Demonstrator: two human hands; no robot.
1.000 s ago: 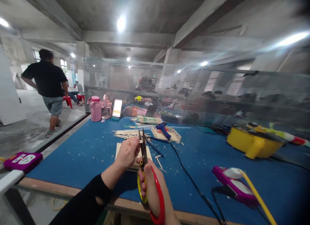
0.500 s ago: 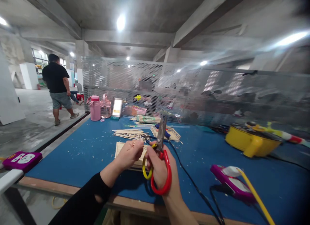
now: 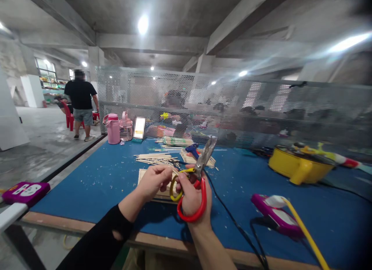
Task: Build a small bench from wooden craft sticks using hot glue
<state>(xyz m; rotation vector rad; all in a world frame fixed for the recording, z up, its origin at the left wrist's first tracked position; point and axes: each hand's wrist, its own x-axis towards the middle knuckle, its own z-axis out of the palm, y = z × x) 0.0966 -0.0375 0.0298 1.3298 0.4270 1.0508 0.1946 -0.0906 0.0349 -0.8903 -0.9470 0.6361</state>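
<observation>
My right hand (image 3: 194, 198) is closed around a pair of scissors (image 3: 207, 155) with one red and one yellow handle. The blades point up and away to the right. My left hand (image 3: 155, 180) is closed in a pinch just left of the yellow handle. A thin pale piece seems to show between the two hands, too small to name. Under the hands lies a pale wooden panel (image 3: 142, 176), partly covered by them. Beyond it several thin wooden sticks (image 3: 154, 158) lie loose. A blue glue gun (image 3: 192, 149) rests on a small wooden tray (image 3: 211, 161).
A pink jug (image 3: 113, 130) and a clear bottle (image 3: 126, 128) stand at the back left. Purple power sockets (image 3: 277, 215) lie at the right, with a black cable (image 3: 229, 213) across the table. A yellow pot (image 3: 286, 165) sits farther right. A person (image 3: 83, 97) stands beyond the table.
The scissors have tilted to the right in my right hand. My left hand has shifted slightly and stays closed. The person in the background has moved right.
</observation>
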